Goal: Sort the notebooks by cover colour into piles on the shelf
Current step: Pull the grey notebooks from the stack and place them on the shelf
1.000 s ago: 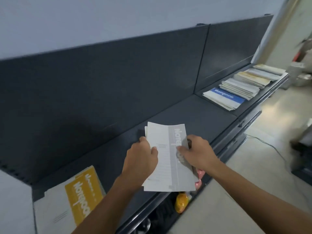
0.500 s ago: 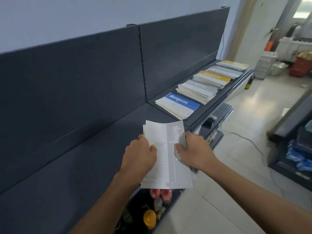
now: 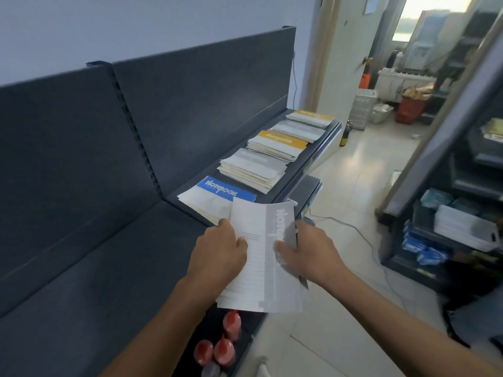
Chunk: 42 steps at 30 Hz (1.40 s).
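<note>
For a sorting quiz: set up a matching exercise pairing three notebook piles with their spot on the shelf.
Things:
1. blue-topped pile
2. grey-topped pile
3. yellow-topped pile

Places:
A. between the other two
B. farthest of the three along the shelf
C. nearest the held grey notebook

Pairs: 1-C, 2-A, 3-B

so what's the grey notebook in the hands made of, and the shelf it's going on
Grey notebook: looks like thin paper with a soft card cover, matte; it curls and bends between the left hand and right hand. Shelf: probably painted sheet metal, dark grey with a dull sheen; the upright beside the back panel has a row of punched slots.
</note>
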Tool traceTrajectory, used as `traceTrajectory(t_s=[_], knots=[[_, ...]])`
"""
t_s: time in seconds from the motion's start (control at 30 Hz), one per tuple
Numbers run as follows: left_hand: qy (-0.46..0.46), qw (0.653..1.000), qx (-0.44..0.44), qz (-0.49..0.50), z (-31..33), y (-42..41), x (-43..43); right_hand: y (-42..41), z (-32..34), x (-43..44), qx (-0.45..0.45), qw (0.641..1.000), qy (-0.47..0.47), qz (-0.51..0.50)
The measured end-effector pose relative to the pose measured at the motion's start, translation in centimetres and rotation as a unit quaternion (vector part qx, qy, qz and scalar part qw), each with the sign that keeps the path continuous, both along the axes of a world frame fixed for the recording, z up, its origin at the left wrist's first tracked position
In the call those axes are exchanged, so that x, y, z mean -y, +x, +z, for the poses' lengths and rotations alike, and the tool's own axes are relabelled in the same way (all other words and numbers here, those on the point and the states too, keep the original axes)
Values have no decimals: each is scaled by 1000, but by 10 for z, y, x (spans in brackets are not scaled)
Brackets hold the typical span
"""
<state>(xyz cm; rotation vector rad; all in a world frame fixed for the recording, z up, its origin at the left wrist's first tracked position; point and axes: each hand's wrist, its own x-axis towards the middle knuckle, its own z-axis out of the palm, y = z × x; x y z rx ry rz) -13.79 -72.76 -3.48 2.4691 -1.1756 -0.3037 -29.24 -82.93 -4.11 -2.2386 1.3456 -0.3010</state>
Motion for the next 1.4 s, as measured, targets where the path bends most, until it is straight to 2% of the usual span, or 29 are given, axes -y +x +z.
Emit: traceTrajectory(t_s=[0.33,0.7,1.13,1.4], knots=[[-44,997,-1,-62,-3,-1,153,-12,7,142,-24,999,18,-43],[-46,993,9,-113,-15,-14,304,-37,-14,282,-2,995,48,-86],[-24,998,12,-51,-18,-78,496,-98,-18,493,37,996,83,-11],[-31,999,6,1,-13,-83,578,-88,-16,595,37,995,84,46]])
